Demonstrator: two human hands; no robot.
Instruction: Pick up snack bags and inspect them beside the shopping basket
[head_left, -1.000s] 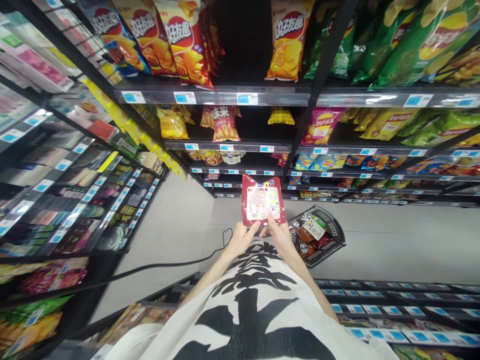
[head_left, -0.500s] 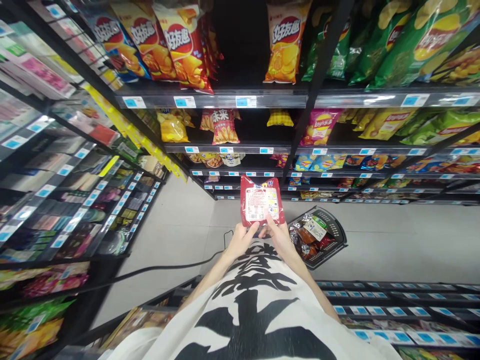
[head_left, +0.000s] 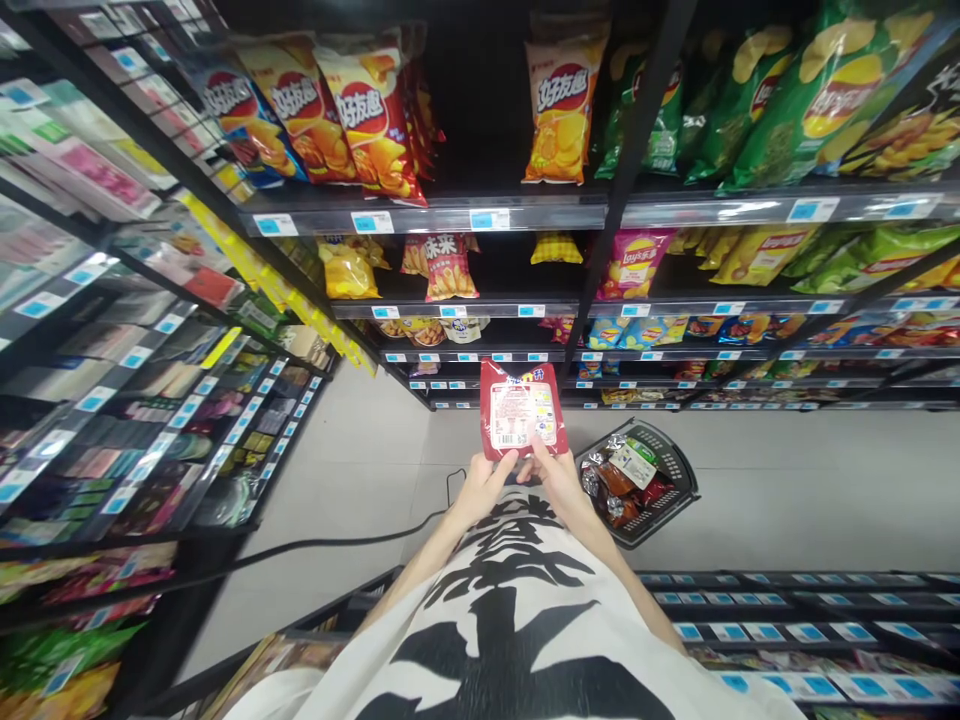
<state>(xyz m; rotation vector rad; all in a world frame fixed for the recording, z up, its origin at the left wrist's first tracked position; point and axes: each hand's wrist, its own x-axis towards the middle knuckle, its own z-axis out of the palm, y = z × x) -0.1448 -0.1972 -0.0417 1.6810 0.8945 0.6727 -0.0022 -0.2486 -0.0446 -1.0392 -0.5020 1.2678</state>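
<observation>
A red snack bag (head_left: 521,405) is held up in front of my body, its printed white label panel and barcode facing me. My left hand (head_left: 484,484) grips the lower left edge, thumb on the near face. At the lower right edge, my right hand (head_left: 556,480) holds the same bag, with a finger or thumb lying over the label. The fingers behind the bag are hidden. Just right of my hands, a black shopping basket (head_left: 679,470) stands on the floor with several packaged items in it, some in red and silver wrapping.
Shelves of chip bags (head_left: 562,110) rise ahead, with price tags along the edges. Another shelf (head_left: 172,420) stands to the left, beside a yellow hanging strip (head_left: 270,280). A black cable (head_left: 322,542) runs across at the left. Low shelving (head_left: 795,632) lies behind me at the right.
The view has tilted slightly, so the shelves and basket sit a little lower in the picture. Both hands keep hold of the red bag in nearly the same pose.
</observation>
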